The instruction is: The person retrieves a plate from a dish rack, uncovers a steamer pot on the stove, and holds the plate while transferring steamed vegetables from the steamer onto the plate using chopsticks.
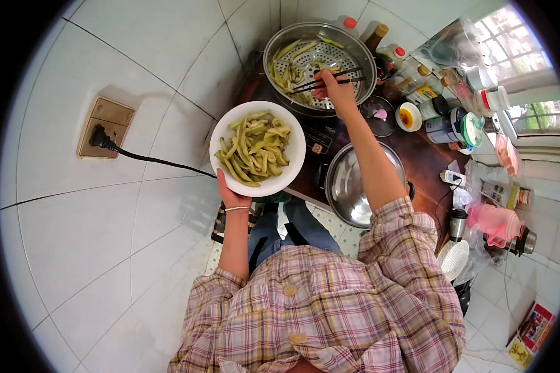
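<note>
My left hand (231, 194) grips the lower edge of a white plate (294, 163), holding it up beside the cooker. Soft green-yellow vegetable strips (255, 148) are heaped on the plate. My right hand (337, 93) reaches over a steel steamer pot (320, 26), its fingers closed round a pair of dark chopsticks (306, 88). The chopsticks' tips point left, down among more vegetable strips (284, 78) on the perforated steamer tray (308, 57). Part of the tray is hidden by my right hand.
A cooker control panel (317, 142) shows below the pot. Beside it, under my right forearm, lies a round steel vessel (348, 186) with dark handles. A small bowl of orange sauce (409, 117) and several bottles stand right. A plug (102, 137) and its black cord run along the left.
</note>
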The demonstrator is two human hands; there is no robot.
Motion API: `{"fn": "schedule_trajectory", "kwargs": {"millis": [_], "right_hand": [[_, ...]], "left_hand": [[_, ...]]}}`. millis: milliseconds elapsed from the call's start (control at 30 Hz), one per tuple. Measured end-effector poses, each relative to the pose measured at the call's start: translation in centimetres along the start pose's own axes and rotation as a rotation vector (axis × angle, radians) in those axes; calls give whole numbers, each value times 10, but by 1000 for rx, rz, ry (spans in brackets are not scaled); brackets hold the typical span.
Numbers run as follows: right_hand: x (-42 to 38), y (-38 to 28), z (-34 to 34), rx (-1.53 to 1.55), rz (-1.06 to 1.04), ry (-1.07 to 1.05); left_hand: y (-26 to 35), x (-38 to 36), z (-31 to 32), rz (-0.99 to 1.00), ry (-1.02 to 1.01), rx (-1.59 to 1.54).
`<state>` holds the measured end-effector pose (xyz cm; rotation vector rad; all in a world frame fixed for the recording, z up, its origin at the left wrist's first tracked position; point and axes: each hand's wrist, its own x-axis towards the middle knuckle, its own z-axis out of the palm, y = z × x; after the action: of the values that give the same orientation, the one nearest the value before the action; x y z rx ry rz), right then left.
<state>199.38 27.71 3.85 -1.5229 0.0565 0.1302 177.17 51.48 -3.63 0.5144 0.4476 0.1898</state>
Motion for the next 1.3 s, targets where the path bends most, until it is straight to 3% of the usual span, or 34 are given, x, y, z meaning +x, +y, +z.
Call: {"fn": "schedule_trajectory", "kwargs": {"millis": [67,267,500,567,667,800,1000,1033,1167,1200,1233,1300], "right_hand": [[2,-2,-5,100,86,-25],[2,-1,-30,357,89,-26],[-66,-75,-15,394,-24,-129],[-95,-89,2,279,1,-205],[-126,-90,21,-152,-51,-429],[-113,-107,-3,-163,-11,-230],[-72,-65,-15,-100,-205,-36],[-78,-65,-6,-113,-181,-41],[-125,-49,26,-230,-526,-201],[-133,-54,27,-415,-670,-321],[-143,-60,33,-481,-665,-320],[-138,-52,29,-360,-744,-284]], "left_hand": [[-1,0,1,8,7,1],[0,0,12,-36,3,-8],[-4,4,12,-37,-12,-5],[-6,5,12,-29,-18,6],[-5,4,13,-30,-31,6],[-4,6,16,-29,-43,-14],[-2,10,15,-54,-48,-18],[-1,10,14,-69,-43,-24],[-2,10,16,-38,-36,4],[-2,11,16,-36,-47,-2],[-1,11,16,-34,-57,-5],[-1,11,17,-29,-50,11]]}}
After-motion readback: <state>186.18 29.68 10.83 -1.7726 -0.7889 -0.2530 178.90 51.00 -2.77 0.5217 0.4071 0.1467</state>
